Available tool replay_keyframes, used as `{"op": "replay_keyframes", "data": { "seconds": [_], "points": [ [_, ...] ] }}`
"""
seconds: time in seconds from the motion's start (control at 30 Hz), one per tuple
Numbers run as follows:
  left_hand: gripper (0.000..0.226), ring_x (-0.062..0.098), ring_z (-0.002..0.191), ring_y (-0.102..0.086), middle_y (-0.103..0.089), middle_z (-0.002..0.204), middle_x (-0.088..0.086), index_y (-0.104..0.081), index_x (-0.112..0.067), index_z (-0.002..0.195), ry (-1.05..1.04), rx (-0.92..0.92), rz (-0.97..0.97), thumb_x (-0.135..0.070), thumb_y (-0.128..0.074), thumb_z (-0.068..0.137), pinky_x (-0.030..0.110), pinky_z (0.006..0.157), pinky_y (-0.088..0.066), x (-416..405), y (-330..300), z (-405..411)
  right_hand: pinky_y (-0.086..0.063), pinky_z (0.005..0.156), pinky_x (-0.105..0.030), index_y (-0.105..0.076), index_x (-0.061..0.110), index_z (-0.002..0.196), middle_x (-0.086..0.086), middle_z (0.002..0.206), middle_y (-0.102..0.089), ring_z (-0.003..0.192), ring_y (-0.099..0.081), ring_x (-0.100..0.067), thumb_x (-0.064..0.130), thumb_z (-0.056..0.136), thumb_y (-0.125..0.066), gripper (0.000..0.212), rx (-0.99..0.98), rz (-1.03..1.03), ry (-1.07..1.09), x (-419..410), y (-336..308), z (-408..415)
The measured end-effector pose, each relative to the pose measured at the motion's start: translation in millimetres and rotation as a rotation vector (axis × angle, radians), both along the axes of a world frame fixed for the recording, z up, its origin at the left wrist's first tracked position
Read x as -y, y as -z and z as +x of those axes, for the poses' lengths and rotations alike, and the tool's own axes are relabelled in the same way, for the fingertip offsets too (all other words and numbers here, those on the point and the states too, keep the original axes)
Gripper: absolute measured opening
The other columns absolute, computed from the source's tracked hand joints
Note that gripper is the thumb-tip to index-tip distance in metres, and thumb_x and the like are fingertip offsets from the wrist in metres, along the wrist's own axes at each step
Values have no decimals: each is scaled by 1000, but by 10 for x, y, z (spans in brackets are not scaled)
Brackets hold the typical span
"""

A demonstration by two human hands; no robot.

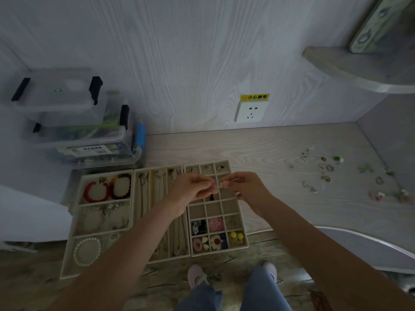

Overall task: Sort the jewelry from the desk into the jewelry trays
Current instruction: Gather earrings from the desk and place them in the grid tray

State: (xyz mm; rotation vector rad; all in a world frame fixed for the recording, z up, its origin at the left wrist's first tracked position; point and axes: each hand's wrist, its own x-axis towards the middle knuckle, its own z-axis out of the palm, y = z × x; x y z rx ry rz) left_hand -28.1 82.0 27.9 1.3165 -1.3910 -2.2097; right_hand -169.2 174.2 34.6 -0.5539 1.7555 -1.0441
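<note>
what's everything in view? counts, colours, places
jewelry trays: 3, beige, side by side at the desk's near edge
bracelets: 2 red in the left tray's top section; 1 white bead one at its bottom
loose jewelry: many small pieces, mixed colours, scattered on the desk at right
storage boxes: stacked, clear, back left
wall socket: 1, white, yellow label above
small gold piece: 1, pinched over the right tray
left hand, right hand: fingers meet at the piece

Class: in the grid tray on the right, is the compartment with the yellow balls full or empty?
Occupied, not full: two yellow balls sit in one compartment of the grid tray.
</note>
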Motion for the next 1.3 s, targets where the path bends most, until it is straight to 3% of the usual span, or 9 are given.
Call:
{"op": "replay_keyframes", "data": {
  "seconds": [0.33,0.47,0.53,0.67,0.77,0.9,1.07,1.17,1.3],
  "points": [
    [16,13,72,-71,-72,84,13,-68,1,97,131,66,-1,4,-64,82,19,69,-57,-15,13,-236,-39,45,-5,-66,0,88,-1,65,-61,45,-56,7,-7,84,-61,10,-96,-77,-73,-13,-9,-106],
    [15,10,65,-70,-71,81,14,-68,3,95,114,108,-72,5,-66,80,17,65,-57,3,41,-302,-42,61,-16,-68,14,78,2,67,-63,59,-55,-2,10,79,-72,6,-323,3,-143,37,143,-180],
    [15,7,62,-69,-70,77,12,-67,3,96,107,124,-109,5,-65,81,14,60,-55,9,56,-343,-38,60,-12,-70,15,82,6,71,-64,63,-53,1,15,79,-72,4,-417,36,-191,70,187,-209],
    [14,6,58,-67,-68,79,14,-68,3,95,124,137,-227,7,-64,82,14,61,-55,40,59,-430,-36,59,-4,-71,12,89,10,77,-60,68,-49,6,12,84,-66,7,-579,33,-267,153,157,-238],
    [10,9,57,-66,-68,76,14,-67,5,92,143,177,-320,3,-67,81,13,54,-52,102,55,-489,-37,63,-11,-66,17,84,2,88,-66,74,-53,-6,10,87,-61,8,-612,55,-284,241,167,-263],
    [7,7,65,-63,-68,75,5,-69,-3,87,290,308,-474,-8,-70,81,17,63,-49,171,126,-531,-44,76,-27,-69,13,90,-6,100,-57,91,-56,-19,14,88,-60,9,-737,118,-370,299,174,-295],
    [13,5,70,-53,-66,77,4,-75,-6,89,509,354,-673,-14,-73,79,12,69,-38,133,209,-489,-42,74,-26,-73,16,94,-9,107,-51,97,-54,-22,18,90,-60,14,-783,203,-539,224,194,-274],
    [14,9,92,-38,-49,93,1,-76,-9,90,542,425,-835,-19,-71,81,19,83,-31,67,256,-491,-41,77,-29,-72,14,97,-10,110,-48,104,-48,-23,17,91,-57,16,-837,273,-601,193,204,-226],
    [13,8,94,-31,-39,96,-5,-75,-14,87,542,479,-1016,-24,-67,84,16,82,-22,-30,299,-484,-40,76,-29,-68,8,99,-10,111,-48,108,-45,-24,16,91,-54,18,-896,328,-614,161,221,-153]
  ]
}}
